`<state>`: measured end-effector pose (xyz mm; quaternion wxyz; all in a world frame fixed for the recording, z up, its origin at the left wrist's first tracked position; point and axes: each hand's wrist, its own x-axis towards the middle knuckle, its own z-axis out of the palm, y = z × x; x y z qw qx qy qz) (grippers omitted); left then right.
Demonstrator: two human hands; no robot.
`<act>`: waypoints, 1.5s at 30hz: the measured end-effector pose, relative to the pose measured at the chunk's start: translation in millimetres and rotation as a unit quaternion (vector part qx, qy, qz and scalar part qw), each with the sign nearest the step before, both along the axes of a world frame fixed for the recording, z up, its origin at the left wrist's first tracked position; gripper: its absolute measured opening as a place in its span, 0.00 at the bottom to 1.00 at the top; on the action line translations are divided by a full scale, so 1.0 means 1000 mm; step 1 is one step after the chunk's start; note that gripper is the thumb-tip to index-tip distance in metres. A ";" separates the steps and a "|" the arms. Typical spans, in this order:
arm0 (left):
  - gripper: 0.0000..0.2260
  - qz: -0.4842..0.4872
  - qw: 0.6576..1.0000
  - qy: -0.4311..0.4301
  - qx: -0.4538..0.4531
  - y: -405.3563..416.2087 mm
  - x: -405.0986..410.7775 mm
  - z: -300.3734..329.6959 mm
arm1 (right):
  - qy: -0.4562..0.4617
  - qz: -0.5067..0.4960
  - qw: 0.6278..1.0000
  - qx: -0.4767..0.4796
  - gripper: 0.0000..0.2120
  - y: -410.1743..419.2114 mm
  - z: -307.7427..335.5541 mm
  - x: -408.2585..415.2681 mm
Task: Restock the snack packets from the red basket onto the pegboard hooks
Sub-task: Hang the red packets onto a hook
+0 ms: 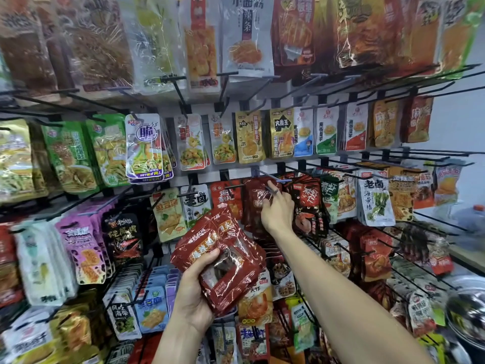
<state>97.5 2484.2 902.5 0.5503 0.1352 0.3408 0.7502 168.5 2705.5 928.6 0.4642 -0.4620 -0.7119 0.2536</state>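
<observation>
My left hand (195,287) grips a stack of dark red snack packets (223,258) in front of the pegboard, low and centre. My right hand (277,210) reaches up to a black peg hook (273,177) and pinches one dark red packet (258,200) that hangs at that hook, with more of the same kind behind it. A ring shows on one raised finger. The red basket is not in view.
Rows of hooks full of hanging packets cover the wall: green and yellow ones at left (70,156), small yellow and white packets (249,137) above my right hand, black-and-red shrimp packets (309,206) just right of it. Bare hook ends (433,153) jut out at right. Metal bowls (467,311) sit lower right.
</observation>
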 end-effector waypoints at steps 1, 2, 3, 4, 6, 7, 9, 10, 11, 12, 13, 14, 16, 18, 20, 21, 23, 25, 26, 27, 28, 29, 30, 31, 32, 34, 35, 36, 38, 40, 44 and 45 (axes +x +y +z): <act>0.19 0.000 1.000 0.003 -0.002 0.001 0.000 0.000 | 0.001 0.006 1.000 -0.004 0.25 -0.001 0.002 0.002; 0.19 0.001 1.000 0.003 -0.003 0.001 0.000 0.000 | 0.006 0.009 1.000 -0.004 0.25 -0.003 0.003 0.005; 0.20 0.002 1.000 0.004 -0.004 0.002 -0.001 -0.001 | 0.012 0.010 1.000 -0.004 0.25 -0.008 0.005 0.009; 0.20 -0.002 1.000 0.004 -0.006 0.002 -0.001 -0.002 | 0.017 0.008 1.000 -0.003 0.24 -0.015 0.006 0.014; 0.21 -0.009 1.000 0.006 -0.006 0.003 -0.002 -0.005 | 0.029 -0.005 1.000 -0.005 0.23 -0.034 0.005 0.026; 0.21 -0.011 1.000 0.007 -0.006 0.003 -0.003 -0.005 | 0.045 -0.013 0.999 -0.008 0.22 -0.049 0.004 0.033; 0.21 -0.017 1.000 0.011 -0.003 0.004 -0.004 -0.005 | 0.081 0.016 0.997 0.006 0.17 -0.083 0.002 0.046; 0.20 -0.019 1.000 0.014 -0.001 0.005 -0.004 -0.005 | 0.086 0.062 0.994 0.010 0.15 -0.101 0.003 0.052; 0.20 -0.020 1.000 0.016 0.001 0.007 -0.004 -0.005 | 0.070 0.117 0.991 0.007 0.17 -0.118 0.006 0.057; 0.20 -0.021 1.000 0.016 0.003 0.009 -0.003 -0.005 | 0.029 0.168 0.985 0.000 0.22 -0.131 0.008 0.060; 0.20 -0.021 1.000 0.013 0.007 0.010 -0.002 -0.004 | -0.026 0.201 0.979 -0.003 0.29 -0.139 0.010 0.061; 0.20 -0.024 1.000 0.008 0.012 0.013 -0.001 -0.003 | -0.083 0.211 0.974 0.005 0.36 -0.142 0.011 0.060; 0.19 -0.030 0.999 -0.005 0.018 0.017 0.002 -0.002 | -0.159 0.191 0.968 0.015 0.43 -0.140 0.011 0.055; 0.20 -0.034 0.999 -0.011 0.018 0.021 0.004 -0.003 | -0.159 0.182 0.970 -0.003 0.41 -0.133 0.009 0.054; 0.19 -0.039 0.999 -0.011 0.018 0.023 0.005 -0.007 | -0.123 0.186 0.974 -0.032 0.32 -0.125 0.003 0.057; 0.20 -0.041 0.999 -0.006 0.014 0.024 0.004 -0.009 | -0.093 0.190 0.976 -0.054 0.28 -0.120 -0.001 0.059; 0.20 -0.044 0.999 0.005 0.000 0.025 0.002 -0.011 | -0.025 0.206 0.974 -0.095 0.27 -0.111 -0.009 0.063; 0.22 -0.042 0.999 0.010 -0.006 0.027 0.001 -0.010 | 0.039 0.210 0.969 -0.124 0.35 -0.106 -0.016 0.065; 0.22 -0.042 0.999 0.015 -0.006 0.027 0.002 -0.008 | 0.070 0.210 0.967 -0.129 0.37 -0.103 -0.019 0.066; 0.22 -0.043 0.999 0.020 -0.007 0.028 0.003 -0.007 | 0.091 0.207 0.966 -0.125 0.35 -0.103 -0.020 0.066; 0.21 -0.044 0.999 0.022 -0.008 0.030 0.003 -0.007 | 0.110 0.209 0.965 -0.119 0.31 -0.104 -0.020 0.067; 0.21 -0.045 0.999 0.025 -0.009 0.032 0.003 -0.007 | 0.122 0.196 0.967 -0.112 0.27 -0.102 -0.021 0.067; 0.21 -0.045 0.998 0.031 -0.011 0.033 0.004 -0.006 | 0.138 0.188 0.967 -0.103 0.24 -0.101 -0.021 0.068; 0.21 -0.042 0.998 0.035 -0.016 0.035 0.004 -0.006 | 0.151 0.187 0.965 -0.103 0.21 -0.101 -0.023 0.069; 0.21 -0.039 0.998 0.038 -0.024 0.037 0.004 -0.006 | 0.179 0.192 0.958 -0.115 0.18 -0.101 -0.023 0.070; 0.22 -0.032 0.998 0.037 -0.038 0.039 0.005 -0.004 | 0.195 0.172 0.959 -0.110 0.18 -0.103 -0.025 0.073; 0.21 -0.027 0.998 0.035 -0.042 0.040 0.006 -0.003 | 0.180 0.150 0.968 -0.096 0.20 -0.104 -0.025 0.077; 0.19 -0.024 0.998 0.034 -0.046 0.041 0.006 -0.002 | 0.168 0.128 0.974 -0.082 0.22 -0.105 -0.025 0.080; 0.15 -0.026 0.998 0.029 -0.044 0.042 0.006 -0.001 | 0.149 0.115 0.980 -0.069 0.27 -0.105 -0.021 0.087; 0.15 -0.029 0.998 0.021 -0.052 0.043 0.006 -0.002 | 0.102 0.106 0.988 -0.043 0.34 -0.100 -0.017 0.093; 0.17 -0.030 0.997 0.017 -0.062 0.046 0.006 -0.003 | -0.034 0.098 0.994 0.016 0.34 -0.086 -0.008 0.098; 0.18 -0.031 0.997 0.021 -0.063 0.047 0.006 -0.003 | -0.045 0.109 0.993 0.011 0.32 -0.083 -0.006 0.099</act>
